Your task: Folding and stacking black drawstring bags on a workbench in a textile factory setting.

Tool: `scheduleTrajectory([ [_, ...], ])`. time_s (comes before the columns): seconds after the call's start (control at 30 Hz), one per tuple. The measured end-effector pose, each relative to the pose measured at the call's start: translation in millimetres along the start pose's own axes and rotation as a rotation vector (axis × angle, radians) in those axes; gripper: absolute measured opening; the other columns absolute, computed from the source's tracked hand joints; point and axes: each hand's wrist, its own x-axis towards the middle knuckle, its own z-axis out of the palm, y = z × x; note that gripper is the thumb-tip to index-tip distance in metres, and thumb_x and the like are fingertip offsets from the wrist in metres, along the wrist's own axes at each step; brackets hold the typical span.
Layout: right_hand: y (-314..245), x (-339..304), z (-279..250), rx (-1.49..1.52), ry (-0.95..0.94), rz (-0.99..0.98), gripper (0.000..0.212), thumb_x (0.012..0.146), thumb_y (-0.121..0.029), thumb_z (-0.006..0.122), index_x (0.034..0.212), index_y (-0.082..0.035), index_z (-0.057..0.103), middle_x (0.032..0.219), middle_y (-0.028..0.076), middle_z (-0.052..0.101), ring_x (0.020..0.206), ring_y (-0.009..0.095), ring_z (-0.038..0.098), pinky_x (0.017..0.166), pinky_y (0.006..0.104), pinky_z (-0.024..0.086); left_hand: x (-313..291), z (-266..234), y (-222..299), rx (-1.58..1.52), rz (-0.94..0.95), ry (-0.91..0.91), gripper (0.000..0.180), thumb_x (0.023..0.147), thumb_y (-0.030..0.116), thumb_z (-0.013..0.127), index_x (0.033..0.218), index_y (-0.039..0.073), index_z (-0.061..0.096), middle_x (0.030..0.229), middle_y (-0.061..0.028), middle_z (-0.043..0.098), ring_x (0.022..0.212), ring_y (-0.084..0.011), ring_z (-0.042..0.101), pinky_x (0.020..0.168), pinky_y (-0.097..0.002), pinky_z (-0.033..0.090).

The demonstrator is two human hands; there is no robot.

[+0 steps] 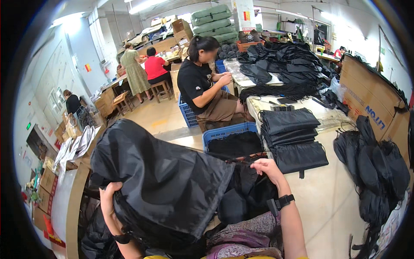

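A large black fabric drawstring bag (168,177) is spread out in front of me, its upper left part bulging upward. My left hand (111,194) grips its left edge, thumb at the front and the other fingers partly hidden by the cloth. At the bag's right corner, my right hand (267,168) pinches what looks like its dark cord. More black fabric lies below, over my lap. Just beyond my right hand, a stack of folded black bags (290,125) rests on the table (312,190).
A blue basket (228,128) of black material stands past the bag. A seated co-worker (200,82) works at the table's far side. Black bags hang in a bunch (373,168) at right, beside a large cardboard box (366,97). Black cloth is heaped (284,58) farther back.
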Motion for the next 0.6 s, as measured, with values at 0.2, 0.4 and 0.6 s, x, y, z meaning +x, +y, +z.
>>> scheduleTrajectory([
  [0.2,12,21,46,-0.453,0.186,-0.488,0.01,0.085,-0.01,0.067,0.092,-0.004,0.072,0.087,0.009,0.069,0.085,0.026,0.064,0.084,0.0349,0.049,10,22,-28,0.105,0.122,-0.06,0.049,0.067,0.001,0.066,0.116,-0.002,0.057,0.105,-0.0051,0.062,0.091,-0.0187,0.059,0.085,-0.0297,0.045],
  [0.4,-7,19,64,-0.019,0.252,-0.311,0.018,0.095,-0.011,0.053,0.085,0.0,0.062,0.073,0.004,0.06,0.063,0.01,0.056,0.064,0.0243,0.045,34,12,-59,0.099,0.015,-0.072,0.044,0.069,0.005,0.065,0.112,-0.002,0.059,0.101,-0.0052,0.061,0.088,-0.0178,0.058,0.081,-0.0295,0.046],
  [0.6,4,24,31,0.198,0.748,-0.186,0.022,0.097,-0.021,0.057,0.089,-0.001,0.064,0.061,-0.004,0.049,0.053,0.003,0.042,0.049,0.0205,0.033,34,30,-60,0.054,-0.075,-0.028,0.044,0.069,0.007,0.069,0.111,-0.002,0.059,0.101,-0.0048,0.061,0.086,-0.0172,0.058,0.081,-0.0298,0.046],
])
